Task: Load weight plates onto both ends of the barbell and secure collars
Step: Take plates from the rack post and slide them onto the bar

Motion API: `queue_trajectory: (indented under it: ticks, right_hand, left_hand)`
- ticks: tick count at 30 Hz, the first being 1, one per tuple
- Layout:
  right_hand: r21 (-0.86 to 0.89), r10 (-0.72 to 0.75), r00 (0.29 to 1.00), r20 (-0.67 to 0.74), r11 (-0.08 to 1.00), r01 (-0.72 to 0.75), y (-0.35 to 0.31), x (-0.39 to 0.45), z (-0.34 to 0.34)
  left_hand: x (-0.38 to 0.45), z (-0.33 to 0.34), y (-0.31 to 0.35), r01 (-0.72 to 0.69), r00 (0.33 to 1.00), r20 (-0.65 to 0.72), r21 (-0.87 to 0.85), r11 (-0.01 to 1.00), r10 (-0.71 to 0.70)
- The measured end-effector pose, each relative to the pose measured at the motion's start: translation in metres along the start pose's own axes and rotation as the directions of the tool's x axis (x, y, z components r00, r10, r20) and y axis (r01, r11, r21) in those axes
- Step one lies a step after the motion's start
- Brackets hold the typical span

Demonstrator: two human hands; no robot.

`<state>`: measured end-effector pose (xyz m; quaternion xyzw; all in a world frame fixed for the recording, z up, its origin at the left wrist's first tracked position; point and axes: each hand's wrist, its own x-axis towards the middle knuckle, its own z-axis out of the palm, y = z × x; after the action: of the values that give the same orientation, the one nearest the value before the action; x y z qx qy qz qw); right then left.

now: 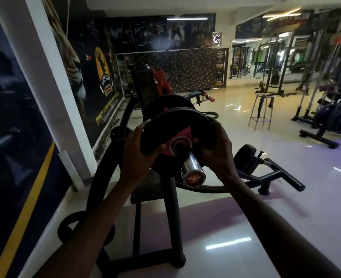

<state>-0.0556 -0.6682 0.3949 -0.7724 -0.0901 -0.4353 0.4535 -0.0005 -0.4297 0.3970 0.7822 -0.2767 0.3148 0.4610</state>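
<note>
A black weight plate (177, 123) with a red centre sits on the chrome barbell sleeve (192, 164), whose red-capped end points toward me. My left hand (139, 149) grips the plate's left rim. On the right rim my right hand (218, 145) holds it, thumb near the hub. Behind it another black plate (166, 103) is on the same sleeve. No collar is visible.
The bar rests on a black rack upright (172, 197) beside a bench. A wall with posters runs along the left. Loose plates (69, 227) lie at the rack's foot. A stool (261, 109) and machines (326, 121) stand on the glossy floor to the right.
</note>
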Motion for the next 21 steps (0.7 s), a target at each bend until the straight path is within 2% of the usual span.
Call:
queue_trajectory:
  ticks: [5,9,15,21]
  right_hand:
    - [-0.060,-0.021,0.999,0.042,0.998,0.023,0.036,0.057,0.034]
    - [-0.098,-0.004,0.999,0.052,0.995,0.009,0.060,0.091,0.061]
    - [-0.098,-0.070,0.997,0.028,0.993,0.072,0.079,0.101,0.071]
    - [-0.128,-0.009,0.999,0.049,0.992,0.015,0.077,0.100,0.069]
  left_hand:
    - [0.052,0.026,-0.046,-0.019,0.999,-0.025,0.156,0.988,0.023]
    - [0.088,0.044,-0.080,0.009,0.998,-0.064,0.211,0.977,0.005]
    - [0.100,0.053,-0.105,-0.018,0.998,-0.058,0.178,0.984,0.029]
    - [0.093,0.050,-0.096,0.009,0.996,-0.088,0.153,0.988,0.004]
